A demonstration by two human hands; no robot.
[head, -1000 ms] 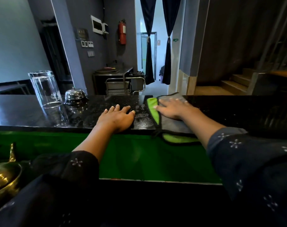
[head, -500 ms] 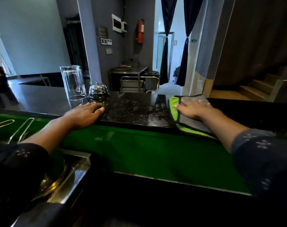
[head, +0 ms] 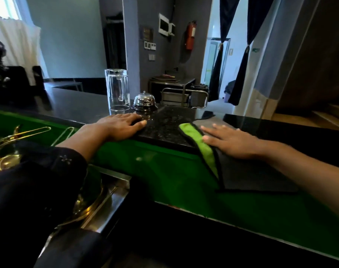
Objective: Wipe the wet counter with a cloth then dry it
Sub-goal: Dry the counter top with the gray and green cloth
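Cloth under flat right hand on black counter

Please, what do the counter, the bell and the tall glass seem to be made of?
Counter: probably polished black stone, granite-like; it is speckled and glossy. Bell: shiny chromed or steel metal; its dome mirrors the room. Glass: clear glass, though clear plastic cannot be excluded; the wall shows through it.
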